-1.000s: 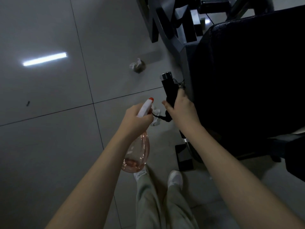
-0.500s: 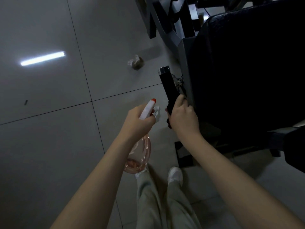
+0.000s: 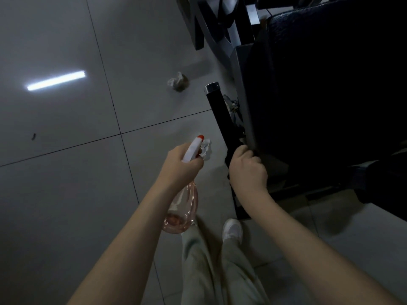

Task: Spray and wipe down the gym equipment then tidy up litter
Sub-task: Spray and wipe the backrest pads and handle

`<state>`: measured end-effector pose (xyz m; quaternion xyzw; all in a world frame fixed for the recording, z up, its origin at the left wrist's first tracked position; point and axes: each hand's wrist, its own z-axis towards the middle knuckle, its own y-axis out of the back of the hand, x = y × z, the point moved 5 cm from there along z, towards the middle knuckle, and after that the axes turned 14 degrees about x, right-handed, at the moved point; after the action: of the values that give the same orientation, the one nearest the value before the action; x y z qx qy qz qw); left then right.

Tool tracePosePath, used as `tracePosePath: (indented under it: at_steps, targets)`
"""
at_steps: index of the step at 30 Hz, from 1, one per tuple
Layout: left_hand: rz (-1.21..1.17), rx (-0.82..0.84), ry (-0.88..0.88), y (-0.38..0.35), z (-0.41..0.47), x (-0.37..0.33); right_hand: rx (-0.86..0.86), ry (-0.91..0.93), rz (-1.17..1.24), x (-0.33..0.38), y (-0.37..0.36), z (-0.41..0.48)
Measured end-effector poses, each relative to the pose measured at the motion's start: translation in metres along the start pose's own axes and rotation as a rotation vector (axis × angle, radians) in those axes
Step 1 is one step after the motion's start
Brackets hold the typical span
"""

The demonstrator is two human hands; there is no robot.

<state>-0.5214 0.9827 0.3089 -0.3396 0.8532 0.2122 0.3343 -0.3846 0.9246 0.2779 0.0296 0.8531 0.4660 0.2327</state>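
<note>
My left hand (image 3: pixel 179 166) grips the white trigger head of a pink see-through spray bottle (image 3: pixel 182 208); its red nozzle points up and to the right. My right hand (image 3: pixel 247 170) is wrapped round the lower end of a black handle bar (image 3: pixel 217 113) with a chrome cap, on the side of the gym machine. A dark cloth edge (image 3: pixel 228 160) shows under that palm. The black padded seat (image 3: pixel 326 84) fills the upper right. One crumpled wad of litter (image 3: pixel 178 82) lies on the floor; a white one (image 3: pixel 207 148) lies just behind the nozzle.
Grey floor tiles (image 3: pixel 66 194) stretch to the left, with a ceiling light's reflection and a small dark speck (image 3: pixel 33 136). The machine's dark metal frame (image 3: pixel 211 29) stands at the top. My legs and a white shoe (image 3: pixel 232 230) are below, beside the machine's base.
My right hand has slid down the black bar toward its base, baring more of the bar. The left hand and spray bottle have stayed about where they were.
</note>
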Motion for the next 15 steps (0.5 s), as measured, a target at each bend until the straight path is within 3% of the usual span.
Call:
tracePosePath:
  at_steps: [4,9,13,15]
  targets:
    - [-0.009,0.007,0.002,-0.003,-0.005,0.001,0.019,-0.037,0.101,-0.013,-0.016,-0.017]
    - [-0.004,-0.019,-0.010,-0.006,-0.007,0.007,0.026,0.067,0.251,-0.038,-0.045,-0.053]
    - [-0.019,-0.020,-0.005,-0.013,-0.007,0.014,-0.263,0.109,0.423,-0.042,-0.011,-0.046]
    - [-0.013,-0.021,-0.009,-0.016,-0.007,0.017,-0.296,0.140,0.451,-0.027,-0.003,-0.031]
